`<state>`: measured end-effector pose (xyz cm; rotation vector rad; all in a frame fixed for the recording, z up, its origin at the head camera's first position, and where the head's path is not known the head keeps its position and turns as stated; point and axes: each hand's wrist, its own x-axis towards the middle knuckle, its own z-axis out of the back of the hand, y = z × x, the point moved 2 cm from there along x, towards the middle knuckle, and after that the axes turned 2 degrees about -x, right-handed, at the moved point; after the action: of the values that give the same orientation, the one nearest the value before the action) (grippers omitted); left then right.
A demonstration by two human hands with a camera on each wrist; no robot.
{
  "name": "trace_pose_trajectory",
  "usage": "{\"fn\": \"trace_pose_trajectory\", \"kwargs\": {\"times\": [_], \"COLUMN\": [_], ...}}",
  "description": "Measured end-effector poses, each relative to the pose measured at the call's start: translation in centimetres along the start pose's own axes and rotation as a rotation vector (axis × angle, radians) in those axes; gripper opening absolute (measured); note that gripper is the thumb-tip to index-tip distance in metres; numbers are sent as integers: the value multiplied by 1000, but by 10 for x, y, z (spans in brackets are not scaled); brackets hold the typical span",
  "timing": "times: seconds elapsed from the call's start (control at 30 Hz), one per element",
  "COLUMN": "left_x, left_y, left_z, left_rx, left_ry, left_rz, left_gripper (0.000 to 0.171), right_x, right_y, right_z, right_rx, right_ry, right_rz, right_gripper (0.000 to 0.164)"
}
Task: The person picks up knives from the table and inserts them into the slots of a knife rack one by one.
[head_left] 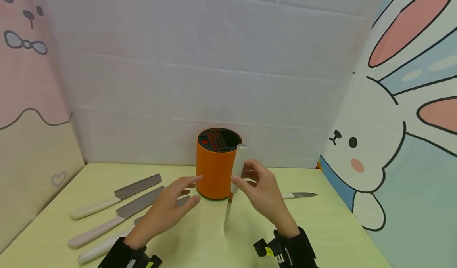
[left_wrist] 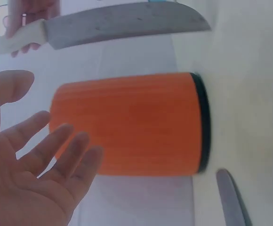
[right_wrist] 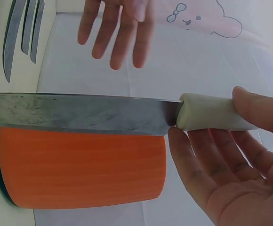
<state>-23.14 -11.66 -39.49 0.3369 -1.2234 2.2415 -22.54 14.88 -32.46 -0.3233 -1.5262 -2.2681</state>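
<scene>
My right hand [head_left: 263, 192] grips a kitchen knife by its white handle [head_left: 239, 167], between thumb and fingers. Its blade [right_wrist: 80, 114] points down toward the table, in front of the right side of an orange round knife block [head_left: 214, 173]. Slots and a larger opening show in the block's dark top [head_left: 219, 140]. To the block's left is my left hand [head_left: 168, 206], fingers spread and holding nothing; in the left wrist view its fingertips [left_wrist: 95, 153] overlap the block, and I cannot tell whether they touch it.
Several white-handled knives lie on the pale table at left: a rear one [head_left: 137, 186], a middle one [head_left: 139, 202], and a front one [head_left: 107, 247] partly behind my left hand. A smaller knife [head_left: 303, 194] lies right, partly hidden. A white wall [head_left: 200, 62] stands behind.
</scene>
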Motion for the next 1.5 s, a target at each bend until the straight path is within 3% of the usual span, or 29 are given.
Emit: {"fn": "trace_pose_trajectory", "kwargs": {"times": [0.1, 0.47, 0.73, 1.17, 1.5], "left_x": [10, 61, 86, 89, 87], "left_y": [-8, -61, -90, -97, -99], "left_z": [1, -2, -11, -21, -23], "left_rx": [-97, -227, -213, -213, -208], "left_ry": [-21, -46, -83, -161, -170], "left_rz": [-22, -38, -118, -119, -126], "left_gripper": [51, 49, 43, 33, 32], "right_x": [-1, -1, -1, -1, -2], "right_y": [1, 1, 0, 2, 0], "right_z": [-1, -3, -4, -6, -5], "right_rx": [-3, -1, -8, -17, -21], "right_ry": [-4, 12, 14, 0, -1], "right_rz": [3, 17, 23, 14, 33], "right_gripper": [34, 35, 34, 39, 40]}}
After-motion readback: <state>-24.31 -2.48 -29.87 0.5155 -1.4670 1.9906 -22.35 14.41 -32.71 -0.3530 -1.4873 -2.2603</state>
